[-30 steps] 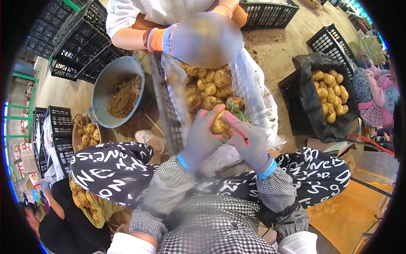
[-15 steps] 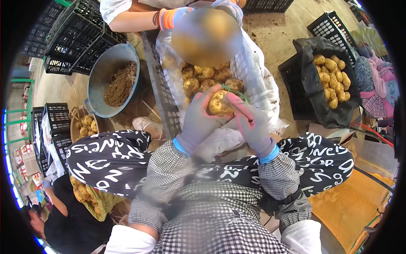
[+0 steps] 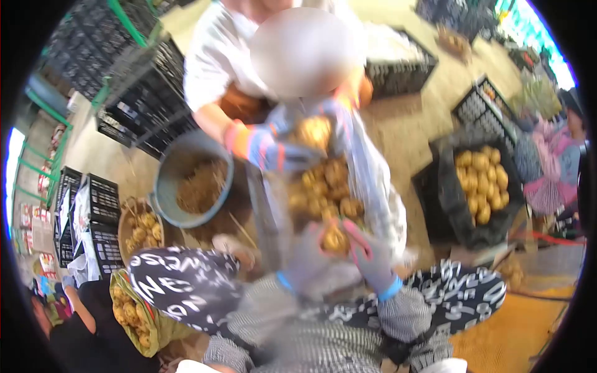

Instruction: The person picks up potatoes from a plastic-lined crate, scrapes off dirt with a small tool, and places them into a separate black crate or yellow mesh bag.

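Note:
A yellow-brown potato (image 3: 336,241) is held between my two hands, low over the near end of a lined crate. My left hand (image 3: 309,256), in a grey and pink glove, closes round its left side. On the right side, the fingers of my right hand (image 3: 371,252), gloved alike, press against it. Motion blurs my fingertips. Beyond them, several loose potatoes (image 3: 333,177) lie in the crate, whose white liner (image 3: 393,214) hangs over the right side. Across from me, a co-worker's gloved hands (image 3: 280,146) hold another potato (image 3: 314,132).
To the left stand a blue tub (image 3: 163,186) of soil and a basket (image 3: 158,239) of potatoes. A green sack (image 3: 163,323) of potatoes is beside my left leg. A black-lined crate (image 3: 451,211) of potatoes is on the right. Black crates (image 3: 149,99) are stacked at the back left.
The view has tilted up, so the co-worker and the room show more. The co-worker's potato and both gloved hands now show clearly. My hands still hold a potato.

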Action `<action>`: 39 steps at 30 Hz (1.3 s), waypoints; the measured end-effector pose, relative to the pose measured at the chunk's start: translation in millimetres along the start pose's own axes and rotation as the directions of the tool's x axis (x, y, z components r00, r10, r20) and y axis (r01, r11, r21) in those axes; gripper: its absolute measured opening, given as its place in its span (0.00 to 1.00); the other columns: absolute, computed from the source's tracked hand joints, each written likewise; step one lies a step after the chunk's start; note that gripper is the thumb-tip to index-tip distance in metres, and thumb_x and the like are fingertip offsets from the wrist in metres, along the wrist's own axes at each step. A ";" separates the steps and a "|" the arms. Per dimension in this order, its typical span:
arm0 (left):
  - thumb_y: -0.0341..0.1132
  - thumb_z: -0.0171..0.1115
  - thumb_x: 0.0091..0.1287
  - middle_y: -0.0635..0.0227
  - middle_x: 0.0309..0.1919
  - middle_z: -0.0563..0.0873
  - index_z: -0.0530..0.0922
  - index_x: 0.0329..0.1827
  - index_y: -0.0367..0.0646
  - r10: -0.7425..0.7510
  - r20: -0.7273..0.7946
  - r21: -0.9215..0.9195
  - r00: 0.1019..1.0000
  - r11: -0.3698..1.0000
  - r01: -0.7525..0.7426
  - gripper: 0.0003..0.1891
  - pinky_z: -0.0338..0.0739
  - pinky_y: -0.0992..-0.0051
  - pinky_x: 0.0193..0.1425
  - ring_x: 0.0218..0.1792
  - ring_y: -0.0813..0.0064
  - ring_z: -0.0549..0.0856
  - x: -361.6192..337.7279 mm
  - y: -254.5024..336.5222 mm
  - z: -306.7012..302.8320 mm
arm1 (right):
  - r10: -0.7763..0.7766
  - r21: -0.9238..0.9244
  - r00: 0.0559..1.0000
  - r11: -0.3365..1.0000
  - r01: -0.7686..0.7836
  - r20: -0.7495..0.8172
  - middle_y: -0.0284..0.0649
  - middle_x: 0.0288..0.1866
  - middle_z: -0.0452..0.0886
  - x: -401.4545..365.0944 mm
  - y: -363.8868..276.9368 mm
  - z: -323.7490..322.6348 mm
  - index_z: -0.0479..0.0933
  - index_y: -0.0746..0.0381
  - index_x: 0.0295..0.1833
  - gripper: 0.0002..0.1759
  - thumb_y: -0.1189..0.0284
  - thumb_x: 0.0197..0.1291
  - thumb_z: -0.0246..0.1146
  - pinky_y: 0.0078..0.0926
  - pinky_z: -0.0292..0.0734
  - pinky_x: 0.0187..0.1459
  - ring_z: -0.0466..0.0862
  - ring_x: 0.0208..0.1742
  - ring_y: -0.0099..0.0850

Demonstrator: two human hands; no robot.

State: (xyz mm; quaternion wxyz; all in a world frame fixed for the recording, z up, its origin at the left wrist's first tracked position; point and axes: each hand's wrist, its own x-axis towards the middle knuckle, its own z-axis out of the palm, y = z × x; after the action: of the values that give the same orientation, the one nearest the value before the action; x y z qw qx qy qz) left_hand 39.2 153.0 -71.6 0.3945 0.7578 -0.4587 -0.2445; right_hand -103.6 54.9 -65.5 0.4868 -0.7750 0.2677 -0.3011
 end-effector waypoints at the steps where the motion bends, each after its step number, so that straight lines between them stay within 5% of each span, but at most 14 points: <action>1: 0.45 0.77 0.53 0.56 0.52 0.83 0.78 0.63 0.45 0.174 0.005 0.022 0.985 0.984 -0.174 0.33 0.74 0.64 0.60 0.53 0.56 0.81 -1.1 -5.6 0.3 | 0.019 0.019 1.000 1.000 -0.018 -0.011 0.45 0.52 0.87 1.9 0.6 0.9 0.80 0.56 0.63 0.23 0.80 0.63 0.56 0.26 0.81 0.43 0.88 0.41 0.30; 3: 0.44 0.77 0.53 0.55 0.50 0.81 0.76 0.66 0.47 0.247 -0.010 0.018 0.969 0.969 -0.247 0.35 0.75 0.65 0.57 0.52 0.56 0.80 7.0 -4.9 -6.9 | 0.007 -0.019 0.996 1.000 -0.005 0.092 0.44 0.52 0.87 -3.4 -2.7 1.2 0.81 0.57 0.61 0.21 0.81 0.63 0.57 0.20 0.79 0.47 0.88 0.46 0.27; 5: 0.41 0.77 0.50 0.56 0.46 0.78 0.73 0.69 0.51 0.027 -0.013 -0.086 1.000 0.996 -0.028 0.39 0.75 0.65 0.52 0.48 0.56 0.80 -4.6 4.7 -8.3 | 0.014 0.006 0.995 1.000 -0.015 0.103 0.45 0.51 0.87 -6.1 -11.0 2.2 0.82 0.58 0.60 0.21 0.81 0.63 0.58 0.21 0.80 0.47 0.88 0.45 0.27; 8: 0.42 0.76 0.54 0.52 0.57 0.80 0.73 0.69 0.45 -0.057 0.061 -0.108 0.996 0.992 0.064 0.37 0.73 0.66 0.64 0.58 0.57 0.79 -2.5 7.7 -13.4 | 0.054 0.071 0.997 0.996 -0.058 0.052 0.46 0.51 0.87 -3.2 -9.8 6.7 0.83 0.61 0.58 0.19 0.81 0.62 0.58 0.23 0.80 0.50 0.88 0.49 0.29; 11: 0.40 0.77 0.53 0.54 0.56 0.80 0.73 0.69 0.43 0.037 0.004 -0.185 0.999 0.982 -0.036 0.38 0.73 0.65 0.65 0.59 0.58 0.79 -1.0 -2.3 -10.7 | 0.017 0.055 0.997 0.998 -0.022 0.074 0.47 0.55 0.86 -0.6 -16.7 3.3 0.82 0.62 0.58 0.20 0.81 0.61 0.58 0.24 0.79 0.54 0.87 0.55 0.31; 14: 0.37 0.77 0.51 0.54 0.46 0.78 0.71 0.71 0.50 0.075 -0.049 -0.135 0.996 0.987 -0.081 0.40 0.77 0.66 0.52 0.48 0.59 0.81 -7.4 -13.8 -6.5 | -0.012 0.085 0.991 0.996 0.001 0.134 0.47 0.54 0.86 -5.7 -14.2 0.8 0.82 0.62 0.58 0.20 0.81 0.62 0.57 0.25 0.79 0.55 0.86 0.56 0.32; 17: 0.41 0.78 0.53 0.55 0.48 0.77 0.69 0.72 0.49 -0.013 0.041 -0.317 0.999 0.948 0.026 0.42 0.80 0.70 0.45 0.43 0.65 0.83 -5.9 -27.3 5.9 | 0.151 0.142 0.982 0.976 -0.167 0.117 0.48 0.58 0.84 -11.4 -12.6 6.4 0.80 0.67 0.60 0.20 0.82 0.64 0.54 0.25 0.74 0.61 0.83 0.61 0.32; 22: 0.40 0.78 0.55 0.53 0.62 0.78 0.72 0.70 0.42 -0.113 0.082 -0.403 0.990 0.905 0.136 0.39 0.70 0.69 0.68 0.64 0.64 0.76 -3.4 -8.8 -10.2 | 0.229 0.226 0.973 0.947 -0.227 0.017 0.49 0.61 0.82 -12.8 5.7 13.6 0.77 0.73 0.62 0.20 0.83 0.65 0.53 0.24 0.71 0.64 0.80 0.64 0.33; 24: 0.42 0.78 0.56 0.52 0.64 0.75 0.70 0.72 0.42 -0.174 0.154 -0.420 0.973 0.879 0.224 0.40 0.72 0.68 0.66 0.65 0.62 0.76 -7.1 3.8 -23.9 | 0.221 0.215 0.975 0.953 -0.214 -0.007 0.49 0.59 0.83 -10.7 5.8 15.3 0.76 0.73 0.62 0.20 0.83 0.65 0.53 0.24 0.72 0.62 0.80 0.63 0.32; 27: 0.40 0.78 0.56 0.52 0.66 0.74 0.68 0.73 0.40 -0.098 0.133 -0.319 0.986 0.938 0.137 0.41 0.75 0.68 0.64 0.64 0.63 0.77 -4.6 -3.2 -24.8 | 0.079 0.152 0.997 0.985 -0.076 -0.010 0.47 0.56 0.85 -8.3 -1.7 13.9 0.77 0.72 0.63 0.21 0.84 0.64 0.55 0.23 0.75 0.58 0.83 0.59 0.30; 30: 0.39 0.78 0.56 0.52 0.65 0.75 0.68 0.72 0.36 -0.028 0.085 -0.414 0.996 0.908 0.061 0.42 0.73 0.68 0.67 0.63 0.65 0.78 -1.1 -21.2 -12.8 | 0.159 0.158 0.973 0.970 -0.186 0.168 0.46 0.56 0.85 -7.2 -9.2 5.9 0.78 0.70 0.63 0.21 0.84 0.64 0.56 0.24 0.74 0.59 0.82 0.60 0.31; 33: 0.39 0.80 0.52 0.53 0.60 0.77 0.70 0.70 0.38 0.009 0.025 -0.291 1.000 0.957 -0.001 0.42 0.74 0.68 0.63 0.58 0.62 0.81 -3.8 -26.0 -6.1 | -0.008 0.013 1.000 1.000 0.008 0.010 0.45 0.54 0.86 2.4 -0.6 6.3 0.80 0.67 0.61 0.20 0.83 0.64 0.57 0.19 0.78 0.49 0.85 0.47 0.24; 37: 0.46 0.82 0.47 0.51 0.53 0.81 0.75 0.64 0.41 0.061 -0.139 -0.321 0.988 0.942 -0.104 0.41 0.74 0.66 0.61 0.55 0.55 0.82 -1.1 -25.5 -8.4 | 0.111 0.013 0.981 0.993 -0.115 0.157 0.47 0.58 0.84 0.2 -10.2 4.6 0.78 0.70 0.62 0.20 0.84 0.65 0.56 0.26 0.75 0.61 0.82 0.59 0.32; 39: 0.49 0.83 0.46 0.52 0.54 0.81 0.75 0.64 0.40 -0.031 0.073 -0.568 0.997 0.821 0.067 0.42 0.74 0.65 0.61 0.57 0.55 0.80 -1.7 -15.5 -25.4 | 0.123 0.069 0.980 0.988 -0.136 0.159 0.49 0.60 0.83 -3.5 -4.0 8.4 0.76 0.72 0.63 0.21 0.85 0.65 0.54 0.27 0.74 0.63 0.81 0.62 0.33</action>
State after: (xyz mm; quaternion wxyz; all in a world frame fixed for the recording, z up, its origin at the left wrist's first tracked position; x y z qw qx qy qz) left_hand 64.8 168.1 -69.9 0.5823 0.6093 -0.3568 -0.4029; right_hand -99.3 63.9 -65.4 0.5552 -0.7569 0.2669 -0.2184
